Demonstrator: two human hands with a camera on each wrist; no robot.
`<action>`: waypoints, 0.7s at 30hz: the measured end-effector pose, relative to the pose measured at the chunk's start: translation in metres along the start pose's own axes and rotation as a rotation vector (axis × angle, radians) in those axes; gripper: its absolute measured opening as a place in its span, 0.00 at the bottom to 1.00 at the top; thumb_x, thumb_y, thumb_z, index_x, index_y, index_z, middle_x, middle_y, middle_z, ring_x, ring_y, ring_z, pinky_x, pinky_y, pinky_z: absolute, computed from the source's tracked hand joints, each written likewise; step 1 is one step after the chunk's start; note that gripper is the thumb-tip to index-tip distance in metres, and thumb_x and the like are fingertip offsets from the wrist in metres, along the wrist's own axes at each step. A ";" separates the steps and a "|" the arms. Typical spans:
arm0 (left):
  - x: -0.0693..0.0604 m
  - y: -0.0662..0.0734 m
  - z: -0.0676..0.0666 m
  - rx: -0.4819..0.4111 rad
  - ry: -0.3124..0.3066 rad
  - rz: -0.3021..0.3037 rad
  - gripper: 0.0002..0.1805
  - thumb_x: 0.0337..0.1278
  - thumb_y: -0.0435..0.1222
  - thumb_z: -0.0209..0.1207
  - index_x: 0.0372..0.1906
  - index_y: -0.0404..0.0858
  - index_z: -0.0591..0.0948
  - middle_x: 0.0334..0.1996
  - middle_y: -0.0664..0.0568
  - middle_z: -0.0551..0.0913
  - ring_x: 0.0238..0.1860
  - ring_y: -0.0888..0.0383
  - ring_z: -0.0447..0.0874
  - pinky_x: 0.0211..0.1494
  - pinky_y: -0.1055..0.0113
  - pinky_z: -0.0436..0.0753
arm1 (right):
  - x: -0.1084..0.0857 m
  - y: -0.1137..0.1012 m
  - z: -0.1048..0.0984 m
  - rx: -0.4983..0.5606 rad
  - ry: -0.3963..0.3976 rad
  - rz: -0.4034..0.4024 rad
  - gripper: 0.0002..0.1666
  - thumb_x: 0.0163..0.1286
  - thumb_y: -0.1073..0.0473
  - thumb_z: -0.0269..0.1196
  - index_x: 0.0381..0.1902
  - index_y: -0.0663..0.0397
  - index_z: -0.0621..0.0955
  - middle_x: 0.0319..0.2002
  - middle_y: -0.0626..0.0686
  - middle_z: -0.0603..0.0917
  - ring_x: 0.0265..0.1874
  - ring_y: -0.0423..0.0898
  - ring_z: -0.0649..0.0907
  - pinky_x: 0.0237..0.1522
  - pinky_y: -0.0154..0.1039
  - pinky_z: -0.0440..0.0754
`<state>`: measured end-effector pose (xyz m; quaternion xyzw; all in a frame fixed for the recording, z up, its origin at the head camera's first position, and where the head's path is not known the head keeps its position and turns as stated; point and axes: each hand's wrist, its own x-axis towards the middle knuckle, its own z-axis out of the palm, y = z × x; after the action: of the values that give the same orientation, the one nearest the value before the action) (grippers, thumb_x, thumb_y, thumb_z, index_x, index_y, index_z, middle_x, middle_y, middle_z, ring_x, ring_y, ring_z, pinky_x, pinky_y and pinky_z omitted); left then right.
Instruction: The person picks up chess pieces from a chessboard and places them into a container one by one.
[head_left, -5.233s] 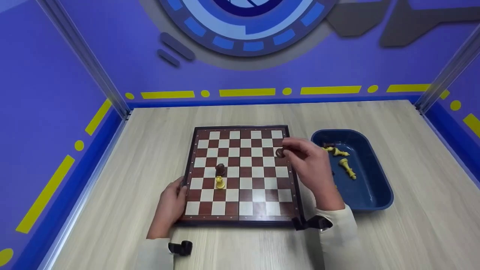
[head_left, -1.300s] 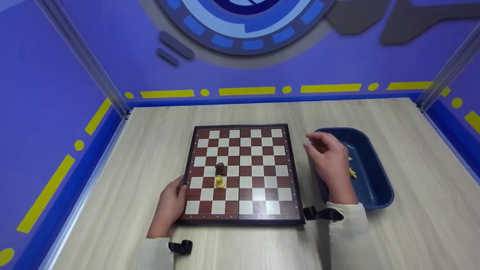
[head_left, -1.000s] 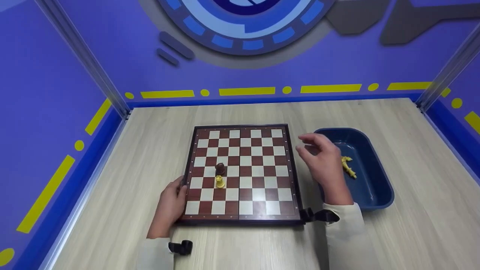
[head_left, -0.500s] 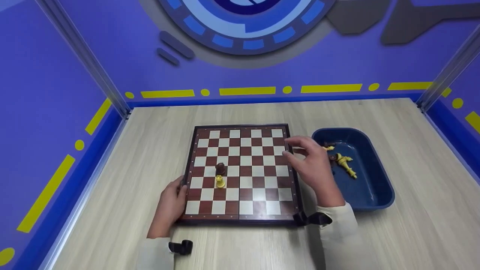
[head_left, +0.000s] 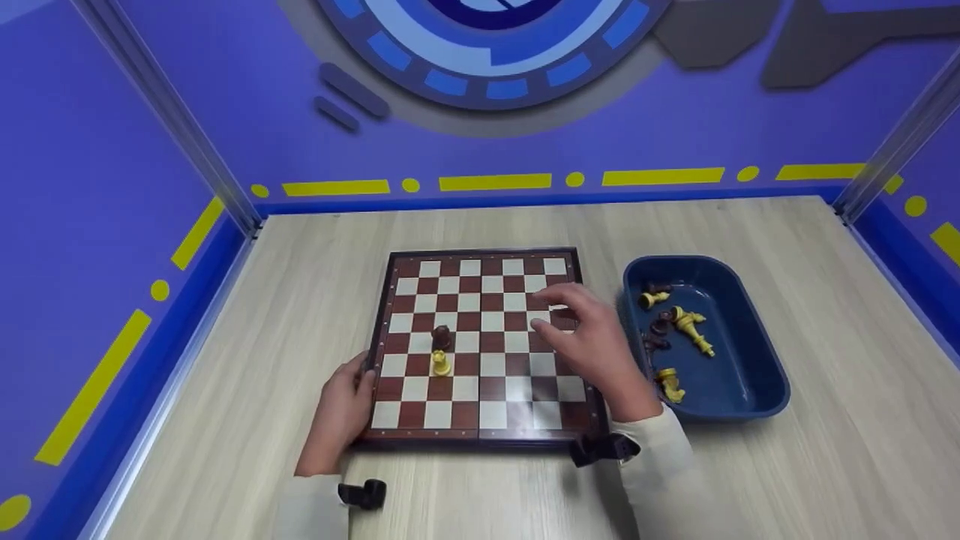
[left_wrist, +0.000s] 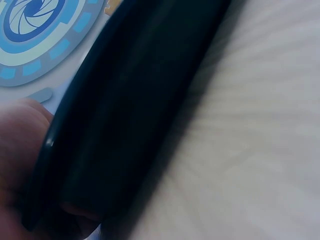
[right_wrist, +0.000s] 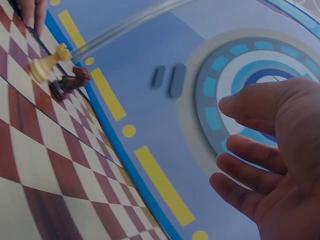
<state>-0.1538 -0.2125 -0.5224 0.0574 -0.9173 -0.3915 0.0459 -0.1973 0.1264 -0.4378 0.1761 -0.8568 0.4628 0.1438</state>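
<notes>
A chessboard (head_left: 491, 322) lies on the table with two pieces standing on its left half. The yellow rook (head_left: 441, 364) stands just in front of the dark brown knight (head_left: 441, 337); the right wrist view also shows the rook (right_wrist: 45, 64) and knight (right_wrist: 69, 84). My left hand (head_left: 345, 409) rests against the board's left edge, its far fingers partly hidden. Above the board's right side hovers my right hand (head_left: 589, 341), thumb and index finger apart. The right wrist view shows this right hand (right_wrist: 265, 165) with loosely bent fingers and nothing between them.
Right of the board sits a dark blue bin (head_left: 750, 367) with several yellow and brown chess pieces lying in it. Blue panels (head_left: 525, 150) enclose the table at the back and sides. Something dark (left_wrist: 125, 110) fills much of the left wrist view.
About five seconds ago my right hand held a dark piece at the board's right edge. Later, empty, it was over the bin, and has since moved left over the board. The left hand stays put.
</notes>
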 end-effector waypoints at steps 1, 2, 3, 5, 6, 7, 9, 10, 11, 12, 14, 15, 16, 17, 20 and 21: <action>0.000 0.000 0.000 -0.001 0.002 0.003 0.23 0.71 0.33 0.49 0.67 0.30 0.70 0.50 0.35 0.80 0.53 0.43 0.80 0.57 0.48 0.77 | -0.001 -0.001 0.002 0.004 -0.008 -0.001 0.17 0.60 0.60 0.70 0.48 0.51 0.83 0.47 0.50 0.83 0.48 0.48 0.83 0.48 0.45 0.84; 0.000 0.000 0.000 -0.003 0.005 0.008 0.23 0.70 0.32 0.49 0.66 0.30 0.70 0.50 0.35 0.80 0.54 0.42 0.79 0.58 0.47 0.76 | -0.001 -0.002 0.004 0.007 -0.014 -0.003 0.17 0.60 0.60 0.70 0.48 0.51 0.83 0.47 0.50 0.83 0.48 0.48 0.83 0.48 0.45 0.84; 0.000 0.000 0.000 -0.005 0.005 0.009 0.23 0.70 0.32 0.49 0.66 0.29 0.70 0.51 0.34 0.79 0.54 0.42 0.79 0.58 0.47 0.76 | -0.002 -0.002 0.006 0.007 -0.018 -0.007 0.17 0.60 0.60 0.70 0.48 0.50 0.83 0.47 0.50 0.83 0.48 0.48 0.83 0.48 0.45 0.84; 0.000 0.000 0.000 -0.008 0.007 0.012 0.22 0.70 0.32 0.49 0.66 0.29 0.70 0.52 0.34 0.79 0.55 0.41 0.78 0.59 0.47 0.76 | -0.003 -0.004 0.011 -0.001 -0.024 -0.019 0.17 0.60 0.59 0.70 0.48 0.50 0.83 0.47 0.50 0.83 0.48 0.47 0.83 0.47 0.45 0.84; 0.000 -0.001 0.000 -0.008 0.007 0.014 0.22 0.70 0.31 0.49 0.66 0.29 0.70 0.52 0.33 0.79 0.56 0.41 0.78 0.59 0.47 0.76 | -0.003 -0.005 0.013 -0.007 -0.027 -0.025 0.17 0.60 0.59 0.70 0.48 0.49 0.83 0.48 0.50 0.83 0.48 0.46 0.83 0.47 0.45 0.84; 0.000 -0.001 0.000 -0.008 0.005 0.009 0.22 0.70 0.32 0.49 0.66 0.29 0.70 0.53 0.34 0.79 0.56 0.41 0.78 0.60 0.47 0.76 | -0.004 -0.005 0.016 -0.010 -0.031 -0.034 0.17 0.60 0.59 0.70 0.48 0.50 0.83 0.48 0.50 0.83 0.48 0.46 0.83 0.46 0.45 0.84; 0.000 -0.001 0.000 -0.010 0.001 0.007 0.22 0.70 0.32 0.49 0.66 0.30 0.70 0.53 0.34 0.79 0.56 0.41 0.78 0.59 0.47 0.76 | -0.004 -0.005 0.020 -0.005 -0.037 -0.052 0.17 0.60 0.60 0.70 0.48 0.50 0.83 0.47 0.51 0.83 0.48 0.47 0.83 0.45 0.45 0.85; 0.001 -0.001 0.000 -0.010 0.000 0.006 0.23 0.70 0.32 0.49 0.66 0.30 0.70 0.53 0.34 0.79 0.55 0.42 0.79 0.59 0.48 0.76 | -0.005 -0.006 0.022 0.000 -0.042 -0.061 0.17 0.59 0.61 0.70 0.48 0.50 0.83 0.47 0.52 0.83 0.48 0.48 0.83 0.45 0.44 0.85; 0.001 -0.001 0.001 -0.011 -0.002 0.003 0.23 0.70 0.32 0.49 0.66 0.30 0.70 0.52 0.34 0.79 0.55 0.42 0.79 0.59 0.48 0.76 | -0.005 -0.006 0.024 0.012 -0.047 -0.070 0.17 0.59 0.61 0.70 0.48 0.51 0.82 0.47 0.53 0.83 0.47 0.49 0.83 0.45 0.45 0.85; 0.001 -0.001 0.000 -0.009 -0.002 0.006 0.23 0.70 0.32 0.49 0.66 0.29 0.70 0.52 0.34 0.79 0.55 0.42 0.79 0.59 0.48 0.76 | -0.005 -0.006 0.026 0.014 -0.050 -0.079 0.17 0.59 0.61 0.71 0.47 0.52 0.82 0.46 0.53 0.83 0.47 0.49 0.83 0.45 0.45 0.85; 0.001 0.000 0.000 -0.009 -0.007 0.000 0.23 0.71 0.32 0.48 0.67 0.29 0.69 0.51 0.34 0.79 0.54 0.42 0.79 0.59 0.48 0.76 | -0.005 -0.006 0.030 0.012 -0.054 -0.091 0.17 0.58 0.61 0.71 0.47 0.51 0.83 0.45 0.52 0.83 0.45 0.50 0.83 0.46 0.44 0.85; 0.001 0.000 0.000 -0.008 -0.011 -0.006 0.23 0.71 0.33 0.48 0.67 0.29 0.69 0.50 0.35 0.80 0.53 0.43 0.79 0.58 0.48 0.76 | -0.006 -0.007 0.031 0.005 -0.055 -0.097 0.17 0.58 0.61 0.71 0.47 0.51 0.83 0.45 0.51 0.83 0.44 0.49 0.83 0.46 0.43 0.85; 0.001 0.001 -0.001 -0.006 -0.013 -0.007 0.23 0.71 0.32 0.48 0.67 0.28 0.69 0.50 0.35 0.80 0.53 0.43 0.80 0.58 0.48 0.77 | -0.006 -0.007 0.033 0.002 -0.055 -0.101 0.17 0.58 0.61 0.71 0.47 0.51 0.83 0.45 0.50 0.83 0.44 0.48 0.84 0.46 0.42 0.84; 0.000 0.001 -0.001 -0.005 -0.015 -0.009 0.23 0.71 0.32 0.48 0.67 0.28 0.69 0.49 0.35 0.80 0.53 0.42 0.80 0.58 0.48 0.77 | -0.006 -0.008 0.035 -0.001 -0.055 -0.106 0.17 0.58 0.61 0.72 0.46 0.51 0.83 0.45 0.49 0.83 0.43 0.48 0.84 0.46 0.42 0.84; 0.000 0.003 -0.001 -0.003 -0.016 -0.018 0.23 0.71 0.33 0.48 0.67 0.28 0.68 0.47 0.37 0.80 0.52 0.43 0.80 0.57 0.48 0.77 | -0.008 -0.009 0.040 0.000 -0.064 -0.117 0.18 0.58 0.62 0.71 0.47 0.52 0.83 0.45 0.50 0.83 0.42 0.48 0.85 0.46 0.39 0.84; 0.000 0.003 -0.001 -0.004 -0.015 -0.019 0.23 0.71 0.33 0.48 0.67 0.28 0.68 0.47 0.37 0.80 0.52 0.44 0.80 0.57 0.48 0.77 | -0.008 -0.009 0.042 0.008 -0.067 -0.122 0.18 0.57 0.62 0.71 0.47 0.53 0.83 0.45 0.50 0.83 0.41 0.48 0.85 0.46 0.39 0.85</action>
<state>-0.1538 -0.2112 -0.5195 0.0631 -0.9161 -0.3943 0.0355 -0.1894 0.0879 -0.4564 0.2438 -0.8470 0.4504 0.1422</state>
